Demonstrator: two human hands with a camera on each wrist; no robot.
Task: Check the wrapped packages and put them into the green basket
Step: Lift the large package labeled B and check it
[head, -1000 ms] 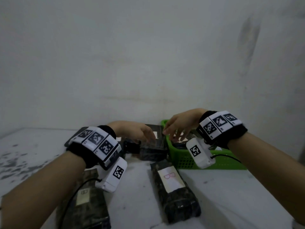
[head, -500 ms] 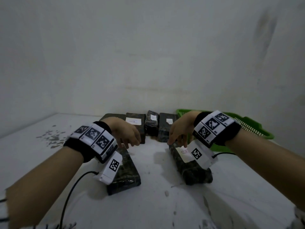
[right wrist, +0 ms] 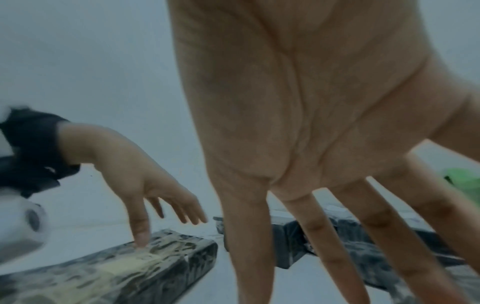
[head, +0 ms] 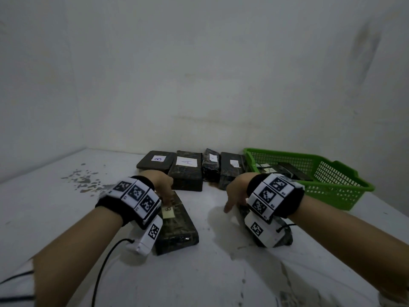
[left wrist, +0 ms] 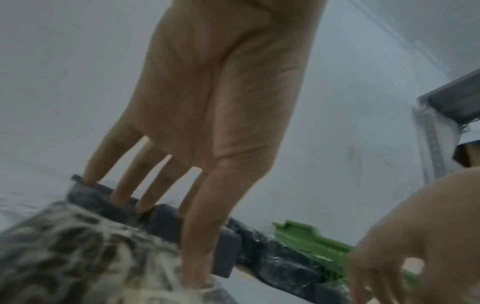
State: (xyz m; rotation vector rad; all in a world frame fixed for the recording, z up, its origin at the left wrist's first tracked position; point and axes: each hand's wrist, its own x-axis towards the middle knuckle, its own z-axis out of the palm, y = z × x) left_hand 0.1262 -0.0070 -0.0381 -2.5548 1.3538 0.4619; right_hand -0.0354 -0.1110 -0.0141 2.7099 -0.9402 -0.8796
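Observation:
Two dark wrapped packages lie near me on the white table. My left hand [head: 164,191] hangs over the left package [head: 177,224], which bears a yellowish label; the fingers are straight and the thumb tip touches its top [right wrist: 116,265]. My right hand [head: 234,196] is spread with straight fingers over the right package [head: 284,229], which is mostly hidden by the wrist camera. Whether it touches that package I cannot tell. The green basket [head: 336,189] stands at the back right and holds dark packages [head: 285,170].
Several more wrapped packages stand in a row against the back wall, labelled B [head: 156,162], A [head: 187,171], and two others [head: 211,165] [head: 232,169]. A white wall rises close behind. A black cable [head: 104,262] trails from my left wrist.
Both hands drew back from the basket and the back row and came down over the two near packages. The left thumb now touches the left package.

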